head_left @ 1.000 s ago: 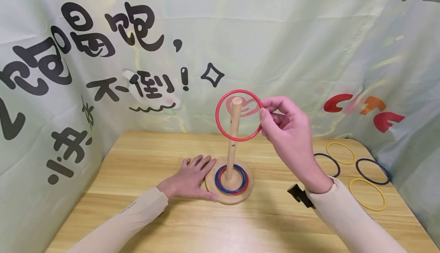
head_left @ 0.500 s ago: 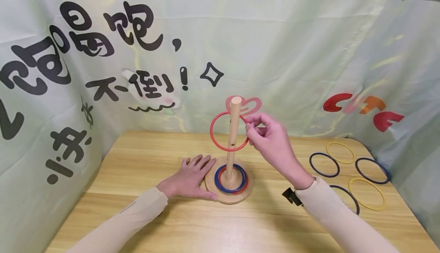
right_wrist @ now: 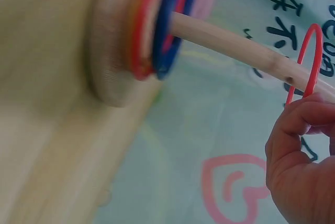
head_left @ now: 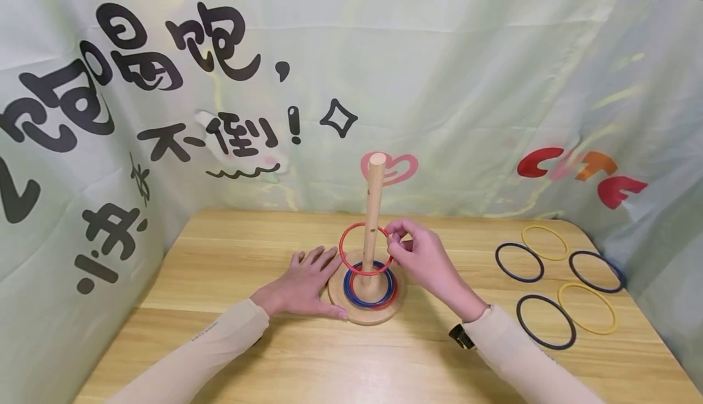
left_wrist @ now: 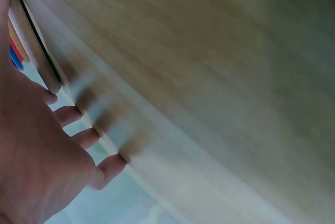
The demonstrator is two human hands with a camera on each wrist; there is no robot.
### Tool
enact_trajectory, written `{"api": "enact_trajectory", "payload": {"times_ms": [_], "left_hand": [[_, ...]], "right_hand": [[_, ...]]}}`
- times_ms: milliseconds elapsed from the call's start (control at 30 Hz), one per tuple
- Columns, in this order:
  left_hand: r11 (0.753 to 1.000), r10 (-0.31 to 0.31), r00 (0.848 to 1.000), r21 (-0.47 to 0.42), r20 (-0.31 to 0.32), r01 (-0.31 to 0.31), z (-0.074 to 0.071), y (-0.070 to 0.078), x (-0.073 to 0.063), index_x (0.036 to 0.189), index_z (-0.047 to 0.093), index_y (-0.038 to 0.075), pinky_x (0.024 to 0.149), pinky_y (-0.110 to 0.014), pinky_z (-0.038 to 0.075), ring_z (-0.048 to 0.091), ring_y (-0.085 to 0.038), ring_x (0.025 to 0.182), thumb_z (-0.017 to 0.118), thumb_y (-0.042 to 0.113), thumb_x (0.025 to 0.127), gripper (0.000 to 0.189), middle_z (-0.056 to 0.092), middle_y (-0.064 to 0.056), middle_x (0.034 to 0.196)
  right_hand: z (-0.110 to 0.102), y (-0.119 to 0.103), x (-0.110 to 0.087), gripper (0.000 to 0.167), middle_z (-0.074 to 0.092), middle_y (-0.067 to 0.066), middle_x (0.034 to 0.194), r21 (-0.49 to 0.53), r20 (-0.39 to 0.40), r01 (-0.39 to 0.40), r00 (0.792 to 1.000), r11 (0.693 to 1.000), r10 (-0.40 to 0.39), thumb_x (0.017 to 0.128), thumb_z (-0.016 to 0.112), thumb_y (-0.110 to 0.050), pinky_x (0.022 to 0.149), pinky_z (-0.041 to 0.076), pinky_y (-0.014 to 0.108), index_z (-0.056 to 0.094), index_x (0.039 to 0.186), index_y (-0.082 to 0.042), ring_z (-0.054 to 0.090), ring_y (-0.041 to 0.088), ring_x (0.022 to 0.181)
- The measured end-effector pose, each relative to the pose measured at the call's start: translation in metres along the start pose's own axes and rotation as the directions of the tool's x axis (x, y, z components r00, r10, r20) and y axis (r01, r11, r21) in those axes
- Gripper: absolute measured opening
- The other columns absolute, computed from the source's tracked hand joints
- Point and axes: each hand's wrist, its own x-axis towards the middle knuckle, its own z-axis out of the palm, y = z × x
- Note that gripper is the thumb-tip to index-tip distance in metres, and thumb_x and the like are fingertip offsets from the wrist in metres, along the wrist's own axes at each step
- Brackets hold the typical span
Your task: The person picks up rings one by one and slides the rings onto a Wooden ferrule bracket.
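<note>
A wooden peg stands upright on a round wooden base. My right hand pinches the right side of a red ring between thumb and fingers. That ring encircles the lower half of the peg, tilted, as the right wrist view shows with the red ring around the shaft. Blue rings and another red ring lie around the peg's foot. My left hand lies with fingers spread against the base's left edge; in the left wrist view its fingertips touch the tabletop.
On the right of the wooden table lie yellow rings, one at the back and one nearer, among dark blue rings, the nearest close to my right sleeve. A printed curtain hangs behind and at both sides.
My right hand has moved down and left, bringing the red ring from beside the peg's top to its lower half. The left hand has stayed still.
</note>
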Motion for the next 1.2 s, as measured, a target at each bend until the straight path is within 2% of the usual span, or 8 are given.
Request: {"api": "enact_trajectory", "payload": {"times_ms": [133, 367, 600, 733, 1000, 1200], "left_hand": [[1.000, -0.005, 1.000, 0.002, 0.001, 0.005, 0.000, 0.000, -0.001, 0.177, 0.017, 0.016, 0.117, -0.075, 0.022, 0.020, -0.045, 0.161, 0.060, 0.094, 0.085, 0.129, 0.019, -0.013, 0.180], [1.000, -0.009, 1.000, -0.021, -0.008, 0.009, -0.001, 0.002, 0.000, 0.177, 0.020, 0.015, 0.117, -0.075, 0.022, 0.022, -0.045, 0.161, 0.063, 0.092, 0.085, 0.127, 0.022, -0.014, 0.179], [1.000, -0.009, 1.000, -0.028, -0.006, 0.009, -0.003, 0.004, 0.000, 0.177, 0.021, 0.014, 0.117, -0.076, 0.022, 0.022, -0.046, 0.161, 0.065, 0.090, 0.085, 0.127, 0.024, -0.016, 0.178], [1.000, -0.011, 1.000, -0.027, -0.002, 0.010, -0.003, 0.003, 0.000, 0.177, 0.021, 0.013, 0.117, -0.075, 0.022, 0.022, -0.046, 0.161, 0.065, 0.090, 0.085, 0.127, 0.024, -0.016, 0.178], [1.000, -0.008, 1.000, -0.023, -0.001, 0.008, -0.002, 0.002, 0.000, 0.177, 0.019, 0.014, 0.117, -0.075, 0.022, 0.020, -0.046, 0.162, 0.063, 0.092, 0.085, 0.128, 0.022, -0.014, 0.179], [1.000, -0.009, 1.000, -0.023, -0.002, 0.009, -0.001, 0.001, 0.000, 0.177, 0.019, 0.014, 0.117, -0.075, 0.021, 0.020, -0.046, 0.162, 0.063, 0.092, 0.085, 0.129, 0.022, -0.015, 0.179]], "right_hand": [[0.007, 0.014, -0.003, 0.015, 0.062, 0.008, 0.093, -0.024, 0.024, -0.032, 0.999, 0.999, 0.033, 0.102, 0.062, 0.002, 0.056, 0.049, 0.027, 0.070, 0.114, -0.002, 0.066, 0.024, 0.064], [0.016, 0.035, -0.007, 0.017, 0.062, 0.004, 0.091, -0.095, 0.067, -0.077, 0.994, 0.993, 0.084, 0.100, 0.063, 0.002, 0.057, 0.048, 0.025, 0.070, 0.115, 0.003, 0.060, 0.013, 0.063], [0.019, 0.046, -0.010, 0.015, 0.060, 0.003, 0.088, -0.139, 0.105, -0.097, 0.988, 0.985, 0.112, 0.099, 0.064, 0.004, 0.055, 0.045, 0.025, 0.070, 0.112, 0.001, 0.058, 0.012, 0.062], [0.021, 0.051, -0.009, 0.014, 0.058, 0.001, 0.085, -0.159, 0.132, -0.097, 0.984, 0.982, 0.119, 0.099, 0.065, 0.005, 0.056, 0.047, 0.025, 0.069, 0.111, 0.001, 0.058, 0.010, 0.063], [0.022, 0.057, -0.011, 0.016, 0.057, 0.000, 0.083, -0.196, 0.119, -0.108, 0.984, 0.975, 0.133, 0.096, 0.065, 0.003, 0.055, 0.044, 0.025, 0.070, 0.110, -0.002, 0.052, 0.010, 0.062], [0.010, 0.059, -0.021, 0.015, 0.061, 0.002, 0.086, -0.173, 0.081, -0.105, 0.989, 0.979, 0.121, 0.099, 0.065, 0.000, 0.055, 0.043, 0.025, 0.072, 0.111, -0.002, 0.053, 0.012, 0.066]]}}
